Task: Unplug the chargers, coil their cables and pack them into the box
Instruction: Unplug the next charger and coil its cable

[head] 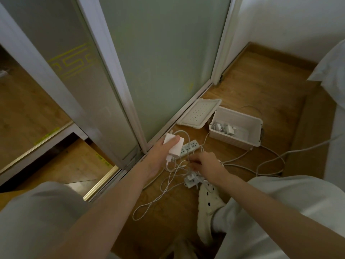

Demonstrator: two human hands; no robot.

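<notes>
My left hand [160, 152] grips a large white charger brick [174, 145] above the wooden floor, its thin white cable [149, 204] trailing down in loose loops. My right hand [204, 164] pinches thin white cable strands just right of the brick. Behind the brick lies a white power strip [189, 147]. A second power strip [191, 181] with a small white charger plugged in lies under my right wrist. The open white box [237, 141] stands at the right and holds coiled cables and a charger [225, 128].
The box's perforated lid [198, 114] leans against the sliding glass door's track. Thicker white cords [270, 165] loop across the floor to the right. My shoe [209, 204] and knees are at the bottom. A bed edge [334, 113] bounds the right side.
</notes>
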